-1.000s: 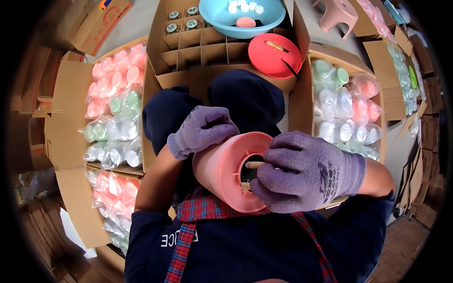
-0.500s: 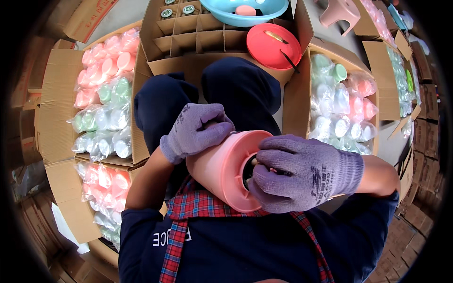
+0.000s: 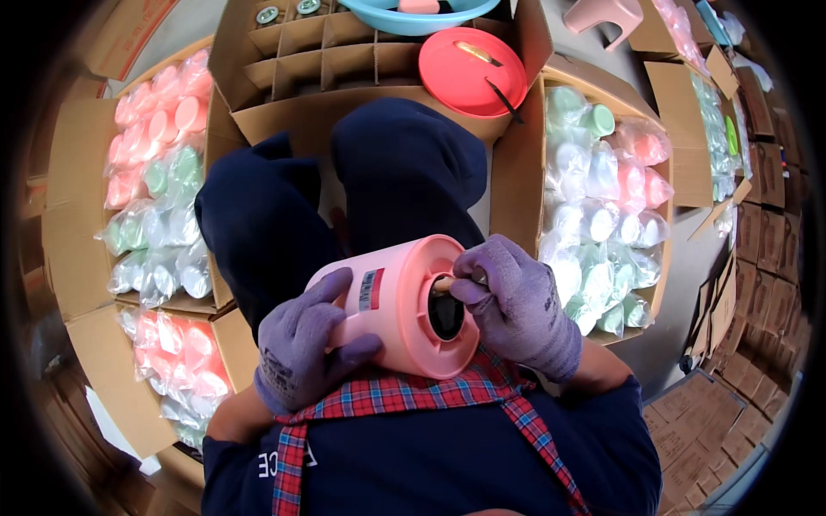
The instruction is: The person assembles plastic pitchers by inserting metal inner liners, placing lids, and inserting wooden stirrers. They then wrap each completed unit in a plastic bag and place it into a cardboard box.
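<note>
A pink cylindrical container (image 3: 394,258) with a label (image 3: 372,290) on its side lies across my lap. Its ringed end faces right and has a round dark opening (image 3: 446,318). My left hand (image 3: 311,340), in a purple knit glove, grips the container's left side, thumb and fingers spread around it. At the upper edge of the opening, my gloved right hand (image 3: 508,297) has its fingers pinched together. A small tan bit shows at those fingertips; I cannot tell if it is an object or a bare fingertip.
Ahead stands a divided carton (image 3: 297,64) with silvery-topped items, a blue basin (image 3: 422,19) and a red lid (image 3: 465,82) bearing two slim tools. Boxes of bagged pink, green and white containers flank me (image 3: 163,172), (image 3: 602,206). A pink stool (image 3: 602,17) is at far right.
My left hand has moved from the container's top to its near left side. The container has turned, bringing its label into view. My right hand has drawn back, uncovering more of the dark opening.
</note>
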{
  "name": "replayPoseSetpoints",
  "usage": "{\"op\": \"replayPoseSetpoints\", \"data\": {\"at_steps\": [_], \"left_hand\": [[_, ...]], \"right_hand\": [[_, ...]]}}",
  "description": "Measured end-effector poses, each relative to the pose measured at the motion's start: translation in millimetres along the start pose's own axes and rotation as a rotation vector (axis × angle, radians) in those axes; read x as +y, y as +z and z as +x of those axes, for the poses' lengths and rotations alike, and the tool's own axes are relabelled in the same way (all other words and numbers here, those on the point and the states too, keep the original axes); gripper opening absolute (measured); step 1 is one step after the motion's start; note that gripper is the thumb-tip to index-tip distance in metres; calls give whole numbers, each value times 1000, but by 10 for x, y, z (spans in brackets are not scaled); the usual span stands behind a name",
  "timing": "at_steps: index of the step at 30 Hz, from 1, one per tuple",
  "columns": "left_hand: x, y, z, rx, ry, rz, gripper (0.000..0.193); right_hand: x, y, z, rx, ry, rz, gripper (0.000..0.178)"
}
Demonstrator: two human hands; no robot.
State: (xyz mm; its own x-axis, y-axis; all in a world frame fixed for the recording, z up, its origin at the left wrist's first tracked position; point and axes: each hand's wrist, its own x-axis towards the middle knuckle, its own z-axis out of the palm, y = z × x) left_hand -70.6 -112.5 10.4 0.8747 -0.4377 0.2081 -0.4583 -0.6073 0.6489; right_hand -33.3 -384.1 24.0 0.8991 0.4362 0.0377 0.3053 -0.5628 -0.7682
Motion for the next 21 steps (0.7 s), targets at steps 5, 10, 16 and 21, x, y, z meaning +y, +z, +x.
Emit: {"op": "replayPoseSetpoints", "data": {"at_steps": [5,10,16,21], "left_hand": [[14,56,-56,32,-19,5,48],[-25,44,54,77,-63,-5,39],[-265,-304,16,393,-675,-605,33],[-424,-502,-29,58,77,68,38]], "right_hand": [[21,34,1,44,15,-2,19],[-70,-457,244,-244,-254,-189,22],[152,-1057,928,552,3,-92,29],[2253,-56,1984,272,165,-643,24]]}}
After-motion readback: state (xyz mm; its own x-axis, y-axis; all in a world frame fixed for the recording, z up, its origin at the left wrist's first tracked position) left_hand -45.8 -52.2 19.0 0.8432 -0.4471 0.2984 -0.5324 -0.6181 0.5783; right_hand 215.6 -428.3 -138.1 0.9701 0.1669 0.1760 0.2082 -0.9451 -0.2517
